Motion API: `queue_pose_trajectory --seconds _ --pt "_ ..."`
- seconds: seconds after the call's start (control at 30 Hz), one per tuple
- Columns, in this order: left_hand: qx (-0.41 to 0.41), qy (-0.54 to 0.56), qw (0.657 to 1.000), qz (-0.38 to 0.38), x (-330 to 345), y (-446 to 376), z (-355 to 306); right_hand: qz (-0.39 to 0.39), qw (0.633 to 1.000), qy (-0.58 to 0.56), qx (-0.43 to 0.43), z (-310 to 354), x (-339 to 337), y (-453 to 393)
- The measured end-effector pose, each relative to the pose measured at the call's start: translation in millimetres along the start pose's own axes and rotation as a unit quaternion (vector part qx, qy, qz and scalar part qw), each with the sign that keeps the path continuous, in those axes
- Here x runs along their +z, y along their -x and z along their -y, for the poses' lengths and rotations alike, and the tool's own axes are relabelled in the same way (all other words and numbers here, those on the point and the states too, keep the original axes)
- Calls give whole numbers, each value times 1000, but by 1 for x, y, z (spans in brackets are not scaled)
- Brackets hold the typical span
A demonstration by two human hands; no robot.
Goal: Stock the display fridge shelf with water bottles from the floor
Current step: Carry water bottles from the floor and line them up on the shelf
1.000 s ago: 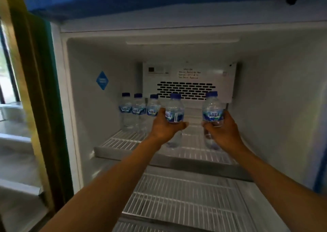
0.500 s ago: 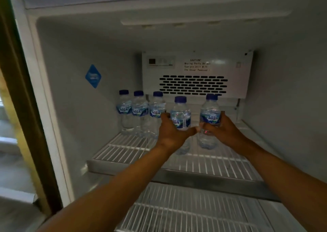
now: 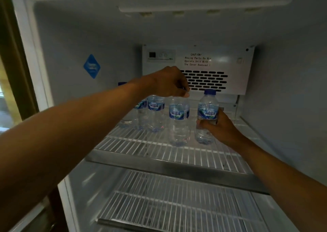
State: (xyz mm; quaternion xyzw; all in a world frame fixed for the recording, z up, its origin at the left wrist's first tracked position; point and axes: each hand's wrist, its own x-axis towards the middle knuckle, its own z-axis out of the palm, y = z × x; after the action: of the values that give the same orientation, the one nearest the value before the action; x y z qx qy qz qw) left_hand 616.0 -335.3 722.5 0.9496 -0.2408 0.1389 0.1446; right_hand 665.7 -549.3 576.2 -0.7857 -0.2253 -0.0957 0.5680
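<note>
Several clear water bottles with blue labels stand in a row at the back of the upper wire shelf (image 3: 134,144) of the open fridge. My left hand (image 3: 168,83) reaches in from above, and its curled fingers cover and pinch the cap of the fourth bottle (image 3: 179,123), which stands on the shelf. My right hand (image 3: 219,125) grips the rightmost bottle (image 3: 207,110) around its lower body; this bottle also stands on the shelf, its blue cap showing. The other bottles (image 3: 155,113) sit to the left, partly hidden by my left forearm.
A white fan cover with vent slots and a caution text (image 3: 198,67) fills the back wall. A blue diamond sticker (image 3: 91,66) is on the left wall. A lower wire shelf (image 3: 177,207) lies below. The fridge's door frame (image 3: 26,54) stands at the left.
Both bottles went from held above the shelf to standing on it. My left hand shifted from the bottle's body up to its cap. The view moved closer into the fridge.
</note>
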Motion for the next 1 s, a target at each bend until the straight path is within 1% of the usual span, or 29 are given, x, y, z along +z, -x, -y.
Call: queue_pose_trajectory --seconds 0.17,0.33,0.47,0.6,0.7,0.73,0.83,1.0 --pt "-15 -25 999 -22 7 -18 8 -4 1000 1 -11 -2 0 0" --pt "-26 -86 996 -9 6 -35 25 -2 1000 10 -15 -5 -1 -1" --pt "-27 -100 995 -3 7 -43 34 3 1000 21 -18 -4 -1 0" --pt "-22 -100 994 46 3 -45 33 3 999 30 -26 -7 -1 -2" --pt "-35 -149 982 110 -2 -46 33 2 999 39 -30 -7 -2 -3" --pt "-41 -164 979 116 -1 -47 35 2 999 38 -31 -7 -3 -3" --pt "-51 -170 979 97 3 -48 38 0 999 37 -33 -9 -3 -4" --pt "-58 -176 975 125 -2 -56 38 4 999 36 -34 -8 -3 -3"
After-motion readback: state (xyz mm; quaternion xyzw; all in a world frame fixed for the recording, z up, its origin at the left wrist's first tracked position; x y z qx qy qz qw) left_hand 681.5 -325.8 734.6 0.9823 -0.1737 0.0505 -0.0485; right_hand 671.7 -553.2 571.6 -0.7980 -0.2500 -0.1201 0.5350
